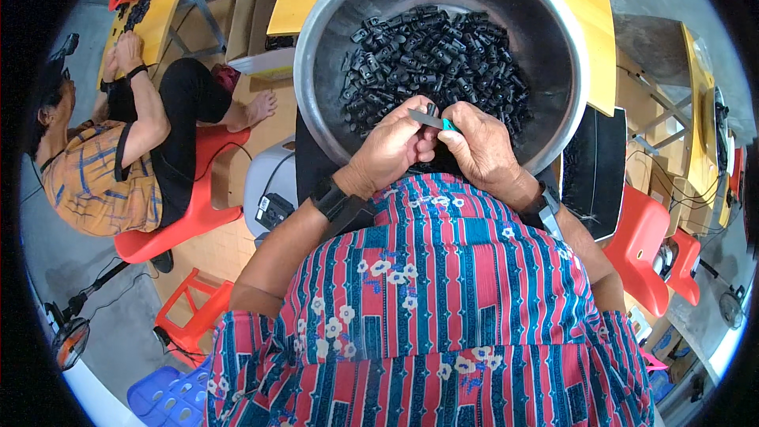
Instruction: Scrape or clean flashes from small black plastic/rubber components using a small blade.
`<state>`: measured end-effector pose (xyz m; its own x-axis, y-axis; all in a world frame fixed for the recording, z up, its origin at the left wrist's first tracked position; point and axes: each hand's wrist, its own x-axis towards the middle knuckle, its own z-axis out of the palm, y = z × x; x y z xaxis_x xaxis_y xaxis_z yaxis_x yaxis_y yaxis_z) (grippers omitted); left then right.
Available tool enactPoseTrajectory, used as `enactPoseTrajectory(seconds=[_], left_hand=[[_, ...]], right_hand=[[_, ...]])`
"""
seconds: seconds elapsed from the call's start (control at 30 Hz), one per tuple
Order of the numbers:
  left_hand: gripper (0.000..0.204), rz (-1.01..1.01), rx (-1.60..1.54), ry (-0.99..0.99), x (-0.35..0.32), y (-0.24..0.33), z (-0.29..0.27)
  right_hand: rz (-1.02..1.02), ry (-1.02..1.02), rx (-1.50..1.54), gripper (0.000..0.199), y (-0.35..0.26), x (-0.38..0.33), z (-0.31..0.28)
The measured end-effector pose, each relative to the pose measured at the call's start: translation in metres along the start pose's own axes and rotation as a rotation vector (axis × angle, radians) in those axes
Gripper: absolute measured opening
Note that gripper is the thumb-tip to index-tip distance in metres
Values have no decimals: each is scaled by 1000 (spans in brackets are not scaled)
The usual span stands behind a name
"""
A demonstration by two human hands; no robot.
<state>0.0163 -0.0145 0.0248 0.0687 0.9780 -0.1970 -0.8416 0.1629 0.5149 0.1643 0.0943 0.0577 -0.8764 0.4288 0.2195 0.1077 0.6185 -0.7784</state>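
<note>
Over the near rim of a wide metal basin [579, 71], my two hands meet close together. Closed around the teal handle of a small knife [427, 119], my right hand [484, 146] points its flat grey blade to the left. A small black plastic part [431, 108] is pinched in the fingers of my left hand [387, 146], right against the blade. Many similar black plastic parts [435, 55] lie heaped in the basin just beyond my hands. Fingers cover most of the held part.
The basin rests against a yellow table [597, 0]. An open cardboard box [253, 24] stands left of it, and a box with a dark inside [589, 166] at right. Another person [118, 150] sits at left by a second table. Red stools [636, 249] flank me.
</note>
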Motion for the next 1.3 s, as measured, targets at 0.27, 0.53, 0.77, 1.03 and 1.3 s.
enactPoseTrajectory(seconds=[0.27, 0.53, 0.77, 1.03, 1.3], left_hand=[[10, -2, 107, 97, -5, 1, 12], [8, -5, 144, 100, -5, 2, 13], [7, 0, 75, 86, -4, 1, 12], [10, -10, 44, 75, -3, -2, 9], [12, -34, -18, 77, -7, -4, 18]], right_hand=[[-37, -5, -111, 26, -2, 2, 2], [-8, -19, -148, 27, -4, 1, 3], [1, -14, -118, 26, -1, 2, 4], [42, -16, -115, 26, -2, 1, 6], [145, 29, -66, 20, -1, 2, 6]])
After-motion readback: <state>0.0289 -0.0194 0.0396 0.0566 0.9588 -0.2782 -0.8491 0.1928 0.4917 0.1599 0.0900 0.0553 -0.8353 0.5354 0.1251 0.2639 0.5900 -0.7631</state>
